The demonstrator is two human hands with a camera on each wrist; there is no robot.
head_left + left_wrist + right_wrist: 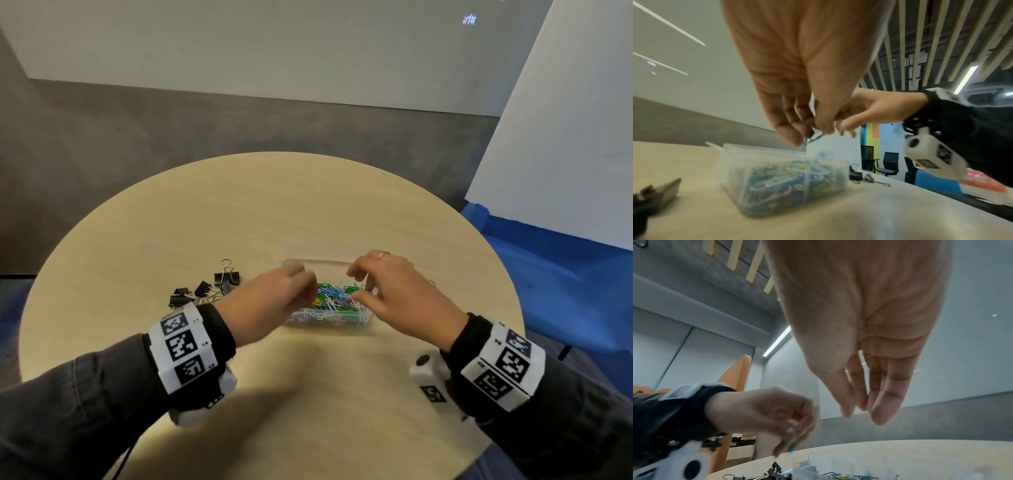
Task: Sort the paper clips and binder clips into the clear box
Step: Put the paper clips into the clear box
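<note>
Binder clips [209, 289] lie on the table just outboard of the left hand [274, 301], whose fingertips pinch a small clip above the clear box [329, 320]. Right hand [394, 294] hovers over the box's other end, fingers loosely together, apparently empty; left is nearer.

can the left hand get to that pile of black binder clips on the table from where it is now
Probably yes. The binder clips lie loose on the table just left of the left hand, with nothing between. But it seems to be pinching a clip already, above the clear box.
</note>
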